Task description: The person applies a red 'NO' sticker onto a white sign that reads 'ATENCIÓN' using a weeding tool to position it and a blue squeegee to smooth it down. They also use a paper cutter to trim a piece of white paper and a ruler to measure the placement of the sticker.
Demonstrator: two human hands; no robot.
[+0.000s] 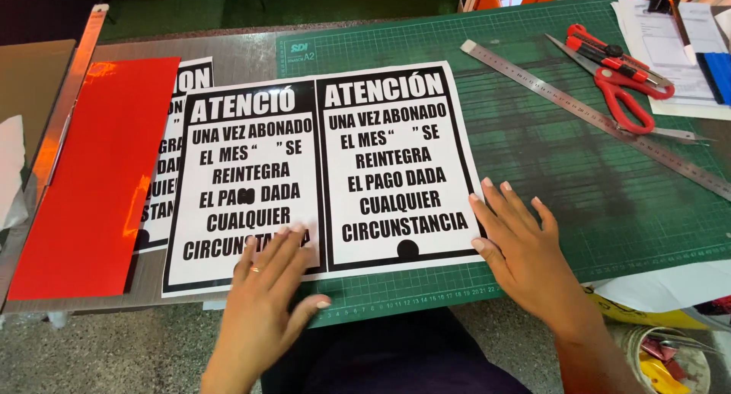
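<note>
A white printed sheet [320,120] with two side-by-side black-bordered notices in bold black lettering lies on a green cutting mat [548,158]. My left hand [266,303] rests flat, fingers together, on the lower edge of the left notice. My right hand [518,242] lies flat with fingers spread at the sheet's lower right corner, fingertips touching the paper's edge. Neither hand holds anything. Another printed sheet [164,173] sticks out from under the left side.
A glossy red sheet [91,173] lies at the left. A long steel ruler [594,116], red-handled scissors [620,89] and a red utility knife [609,55] lie on the mat's far right, beside white papers [670,51]. A bin with scraps [670,360] stands at the lower right.
</note>
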